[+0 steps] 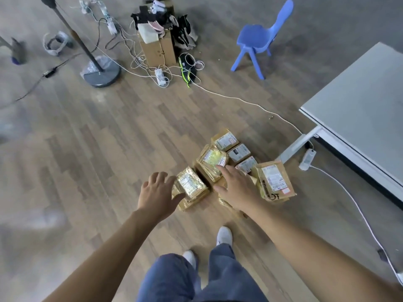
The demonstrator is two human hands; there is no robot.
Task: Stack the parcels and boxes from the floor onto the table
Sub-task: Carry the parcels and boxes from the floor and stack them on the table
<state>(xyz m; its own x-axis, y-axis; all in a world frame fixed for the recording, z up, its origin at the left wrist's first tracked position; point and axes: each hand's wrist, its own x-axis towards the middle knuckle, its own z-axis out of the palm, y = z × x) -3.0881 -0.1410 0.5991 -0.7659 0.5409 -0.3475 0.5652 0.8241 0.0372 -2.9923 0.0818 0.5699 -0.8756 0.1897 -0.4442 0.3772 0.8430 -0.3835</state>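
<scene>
- Wood-look floor (98, 149) fills most of the view; the person stands on it in blue jeans and white shoes, both bare arms reaching forward and down.
- Grey table (359, 101) at right edge, white leg at its near corner, top bare in the visible part.
- Blue plastic chair (259, 38) stands top right, well apart from the table.
- Lamp stand (101, 71) with round base top left; open cardboard carton (158, 49) stuffed with items next to it, white cables and power strips sprawled around.
- Parcels (229, 168) all on the floor, clustered just beside the table leg: brown tape-wrapped packets and small boxes with white labels, touching each other.
- Tilted brown box (273, 182) on the cluster's right side, label up.
- Left hand (158, 192): open, fingers spread, thumb at the edge of the nearest taped packet (189, 186), not gripping.
- Right hand (236, 188): open, palm down over the cluster's middle, fingertips at a labelled packet (212, 162); contact can't be confirmed.
</scene>
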